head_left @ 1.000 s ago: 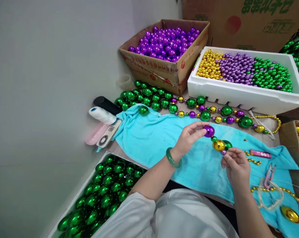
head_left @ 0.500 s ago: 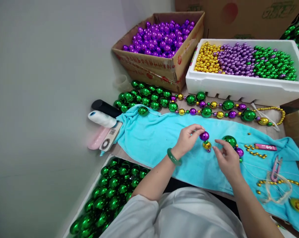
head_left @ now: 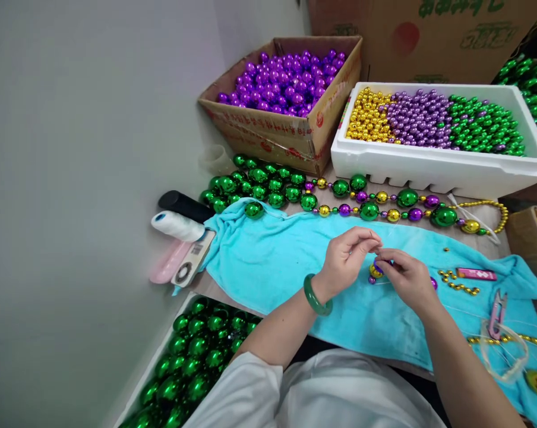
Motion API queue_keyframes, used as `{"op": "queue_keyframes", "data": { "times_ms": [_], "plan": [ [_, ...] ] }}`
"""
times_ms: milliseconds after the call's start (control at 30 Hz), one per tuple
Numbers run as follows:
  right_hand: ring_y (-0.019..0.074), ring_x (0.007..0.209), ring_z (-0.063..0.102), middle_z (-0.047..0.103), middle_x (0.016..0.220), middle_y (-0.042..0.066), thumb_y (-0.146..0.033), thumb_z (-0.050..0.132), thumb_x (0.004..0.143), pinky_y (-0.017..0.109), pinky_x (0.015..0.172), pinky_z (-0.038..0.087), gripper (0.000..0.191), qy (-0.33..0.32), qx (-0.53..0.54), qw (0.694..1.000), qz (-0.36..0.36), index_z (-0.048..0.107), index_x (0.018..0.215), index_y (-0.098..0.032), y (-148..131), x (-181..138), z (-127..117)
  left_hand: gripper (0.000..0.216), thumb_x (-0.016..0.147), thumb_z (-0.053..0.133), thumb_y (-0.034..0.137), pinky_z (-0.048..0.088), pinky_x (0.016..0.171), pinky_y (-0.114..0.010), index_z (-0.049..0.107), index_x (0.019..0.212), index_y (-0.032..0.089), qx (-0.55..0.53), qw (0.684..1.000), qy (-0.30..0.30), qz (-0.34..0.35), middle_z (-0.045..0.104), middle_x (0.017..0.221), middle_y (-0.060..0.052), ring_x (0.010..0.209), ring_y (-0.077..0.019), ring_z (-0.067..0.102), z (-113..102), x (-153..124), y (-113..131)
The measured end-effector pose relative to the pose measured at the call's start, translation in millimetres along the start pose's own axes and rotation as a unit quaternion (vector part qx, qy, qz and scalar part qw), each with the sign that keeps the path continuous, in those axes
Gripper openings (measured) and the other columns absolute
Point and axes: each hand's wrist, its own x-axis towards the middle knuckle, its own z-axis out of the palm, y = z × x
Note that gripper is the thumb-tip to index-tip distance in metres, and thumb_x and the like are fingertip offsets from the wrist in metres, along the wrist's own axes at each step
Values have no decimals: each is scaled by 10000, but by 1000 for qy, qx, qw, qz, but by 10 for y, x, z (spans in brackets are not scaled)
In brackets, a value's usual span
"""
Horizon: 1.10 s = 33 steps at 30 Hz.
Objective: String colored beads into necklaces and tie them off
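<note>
My left hand (head_left: 349, 257), with a green bangle (head_left: 315, 295) on the wrist, and my right hand (head_left: 404, 274) meet over the turquoise towel (head_left: 268, 255). Both pinch a short string of beads (head_left: 375, 270) between the fingertips; a gold bead and a small purple one show below the fingers, the rest is hidden. A thin clear thread runs off to the right from my right hand.
A cardboard box of purple balls (head_left: 290, 83) and a white foam box (head_left: 433, 169) of gold, purple and green beads stand at the back. Finished bead strands (head_left: 384, 205) lie along the towel's far edge. Thread spools (head_left: 177, 224), pink snips (head_left: 495, 309), a tray of green balls (head_left: 197, 356).
My hands have come together over the towel; the right hand moved left onto the beads. The large green and purple beads seen beside it are now hidden.
</note>
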Motion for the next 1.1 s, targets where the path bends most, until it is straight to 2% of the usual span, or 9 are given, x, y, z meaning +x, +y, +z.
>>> {"op": "queue_keyframes", "data": {
  "times_ms": [333,433,500,567,633,733,833,967,1100],
  "plan": [
    [223,877,697,754,950,66,-404,642,799,353,764,552,220,18,18,998,62,764,829,-224,47,155,-137,259,839,664,441,543,678,-243,648,852,183,-58,997,41,-17,660,807,-32,753,-141,646,-97,278,45],
    [195,774,686,748,855,52,-429,616,832,323,713,542,252,31,31,997,68,738,865,-211,11,178,-182,300,846,647,467,534,681,-244,672,931,181,-13,1000,-11,-9,679,865,-58,773,-150,652,-176,399,56],
    [155,631,636,717,760,40,-450,592,854,280,599,513,284,41,59,995,75,709,888,-193,-13,183,-202,274,828,680,428,525,728,-249,702,940,179,99,991,-86,22,695,919,-73,834,-162,652,-264,598,71],
    [121,530,563,668,681,26,-468,600,849,243,496,455,307,49,93,991,87,684,893,-176,-39,181,-215,179,819,698,339,509,817,-267,728,894,179,251,955,-135,78,709,941,-65,891,-167,644,-364,935,99],
    [108,502,528,634,641,22,-484,640,819,220,441,404,327,51,135,983,111,666,868,-161,-72,177,-228,133,858,632,252,484,911,-301,734,901,178,376,913,-104,123,719,960,-53,935,-169,641,-447,1394,129],
    [89,446,472,597,578,11,-494,685,784,198,385,342,350,34,204,966,156,645,833,-150,-155,167,-276,193,883,558,175,457,974,-334,732,958,142,511,850,-26,124,718,1034,-84,1015,-193,630,-495,2149,124],
    [85,438,478,587,574,1,-447,696,801,196,389,368,301,36,233,960,149,635,839,-155,-304,144,-393,243,884,529,156,448,994,-357,728,1022,133,608,789,-25,91,694,1107,-116,1055,-216,618,-445,2730,42],
    [101,488,521,571,584,-19,-358,664,860,202,426,414,212,66,232,967,86,636,978,-183,-588,101,-591,273,825,619,165,471,969,-379,712,1077,119,666,741,-64,50,677,1105,-135,1073,-251,609,-292,3085,-64],
    [96,503,516,563,589,-30,-317,642,888,198,441,405,214,88,200,975,49,615,1070,-208,-747,89,-644,305,787,634,110,480,955,-391,696,1080,59,683,729,-49,14,670,1039,-151,1060,-282,610,-136,3194,-128]
  ]
}}
